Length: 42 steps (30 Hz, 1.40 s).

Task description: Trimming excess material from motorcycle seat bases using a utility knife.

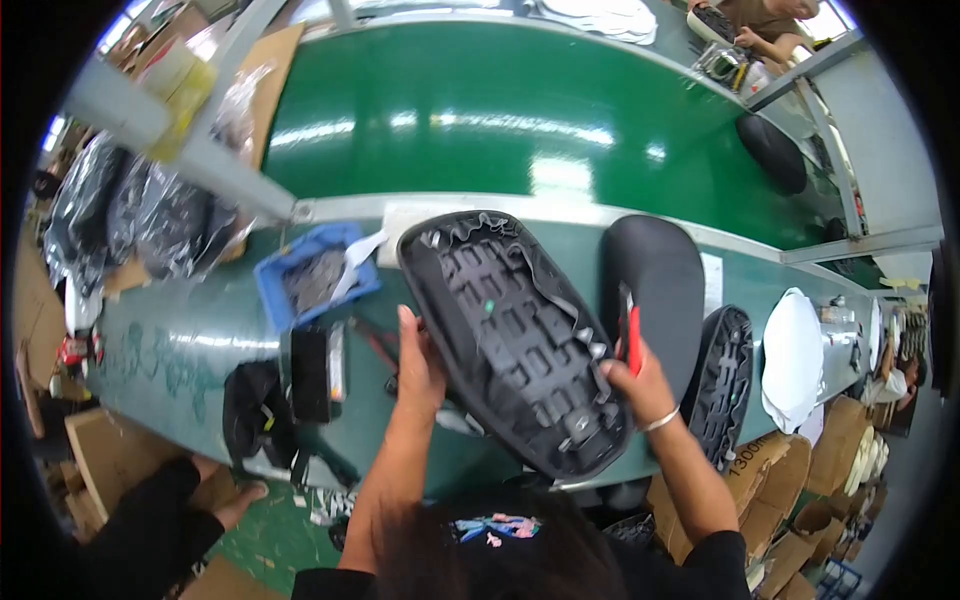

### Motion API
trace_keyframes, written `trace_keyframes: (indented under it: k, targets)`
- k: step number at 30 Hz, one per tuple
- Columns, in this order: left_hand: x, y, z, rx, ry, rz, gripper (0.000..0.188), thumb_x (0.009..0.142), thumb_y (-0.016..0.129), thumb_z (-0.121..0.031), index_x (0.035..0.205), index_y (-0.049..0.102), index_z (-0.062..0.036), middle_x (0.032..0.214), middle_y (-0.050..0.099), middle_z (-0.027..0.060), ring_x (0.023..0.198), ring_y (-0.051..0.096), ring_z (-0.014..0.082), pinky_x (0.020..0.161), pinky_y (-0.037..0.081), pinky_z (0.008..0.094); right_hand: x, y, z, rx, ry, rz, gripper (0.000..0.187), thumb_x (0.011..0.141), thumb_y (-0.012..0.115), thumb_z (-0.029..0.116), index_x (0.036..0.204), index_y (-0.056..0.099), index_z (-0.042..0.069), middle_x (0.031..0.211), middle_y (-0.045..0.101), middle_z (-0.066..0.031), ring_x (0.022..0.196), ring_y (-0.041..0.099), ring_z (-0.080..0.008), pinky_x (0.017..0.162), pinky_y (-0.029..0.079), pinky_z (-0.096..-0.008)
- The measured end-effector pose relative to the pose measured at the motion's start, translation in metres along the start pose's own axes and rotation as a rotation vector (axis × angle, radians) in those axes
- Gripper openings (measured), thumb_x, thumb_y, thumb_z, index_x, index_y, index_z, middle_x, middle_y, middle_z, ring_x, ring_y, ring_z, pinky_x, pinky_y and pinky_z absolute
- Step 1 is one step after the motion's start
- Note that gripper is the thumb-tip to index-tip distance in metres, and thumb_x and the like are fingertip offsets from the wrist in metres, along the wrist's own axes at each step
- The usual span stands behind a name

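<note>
A black padded seat (515, 340) is held up in front of me with its ribbed plastic underside facing up. Loose edges of its cover and small clips show inside the rim. My left hand (420, 365) grips its left edge, thumb pointing up. In my right hand (643, 385) is a red-handled tool (633, 335) with a narrow metal tip pointing away from me; its exact kind is unclear. The thumb of that hand also meets the seat's right edge. Just beyond it lies a second seat (655, 290), its smooth black top up.
On the green table (180, 340) are a blue bin (268, 292) of small dark parts, a black box (311, 372) and a black bag (255, 410). Another upturned seat (722, 385) and white sheets (793, 350) lie right. A metal rail (560, 208) crosses behind; a co-worker (775, 30) sits far right.
</note>
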<state>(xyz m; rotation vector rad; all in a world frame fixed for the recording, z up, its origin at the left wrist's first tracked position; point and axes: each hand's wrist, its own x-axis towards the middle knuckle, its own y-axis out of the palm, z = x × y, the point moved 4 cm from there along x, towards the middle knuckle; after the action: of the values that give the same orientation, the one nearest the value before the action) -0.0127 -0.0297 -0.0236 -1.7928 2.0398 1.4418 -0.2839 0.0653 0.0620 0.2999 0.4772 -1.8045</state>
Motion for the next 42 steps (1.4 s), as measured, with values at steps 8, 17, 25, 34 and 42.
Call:
trace_keyframes:
  k: [8, 17, 25, 34, 42]
  targets:
    - [-0.128, -0.060, 0.060, 0.122, 0.243, -0.260, 0.067, 0.091, 0.057, -0.027, 0.141, 0.020, -0.0020, 0.136, 0.036, 0.0110, 0.122, 0.039, 0.0221, 0.103, 0.031, 0.0345, -0.160, 0.053, -0.116, -0.246, -0.005, -0.130, 0.036, 0.077, 0.071, 0.019, 0.102, 0.051, 0.001, 0.083, 0.055, -0.0048, 0.075, 0.054, -0.0161, 0.073, 0.044, -0.0281]
    - [-0.176, -0.010, 0.061, 1.512, 0.729, -0.141, 0.027, 0.077, 0.069, -0.028, 0.093, 0.062, -0.0073, 0.098, 0.055, 0.0081, 0.099, 0.047, 0.0241, 0.081, 0.032, 0.0388, -0.215, 0.053, -0.134, -0.329, 0.027, -0.146, 0.040, 0.079, 0.068, 0.018, 0.111, 0.052, 0.002, 0.082, 0.059, -0.0120, 0.077, 0.060, -0.0230, 0.073, 0.047, -0.0323]
    - [-0.149, 0.029, 0.096, 1.615, 1.006, -0.174, 0.027, 0.066, 0.077, -0.030, 0.070, 0.057, -0.0118, 0.076, 0.050, 0.0023, 0.082, 0.047, 0.0239, 0.075, 0.030, 0.0398, -0.181, 0.072, -0.076, -0.643, -0.407, -0.084, 0.058, 0.086, 0.057, 0.009, 0.137, 0.031, 0.005, 0.118, 0.057, -0.0200, 0.097, 0.062, -0.0376, 0.080, 0.051, -0.0387]
    - [-0.136, 0.026, 0.092, 1.420, 0.771, 0.043, 0.021, 0.073, 0.066, -0.019, 0.061, 0.057, -0.0058, 0.066, 0.052, 0.0041, 0.076, 0.047, 0.0235, 0.074, 0.030, 0.0383, -0.161, 0.076, -0.069, -1.031, -0.279, -0.030, 0.054, 0.087, 0.059, 0.028, 0.136, 0.038, 0.021, 0.068, 0.059, -0.0171, 0.058, 0.059, -0.0373, 0.053, 0.047, -0.0473]
    - [-0.132, 0.009, 0.086, 0.988, 0.181, 0.133, 0.027, 0.087, 0.059, -0.024, 0.074, 0.049, -0.0034, 0.069, 0.048, 0.0047, 0.068, 0.048, 0.0172, 0.063, 0.041, 0.0349, -0.227, 0.072, -0.098, -0.960, -0.249, -0.065, 0.048, 0.086, 0.060, 0.031, 0.131, 0.045, 0.022, 0.063, 0.057, -0.0149, 0.054, 0.059, -0.0340, 0.048, 0.047, -0.0449]
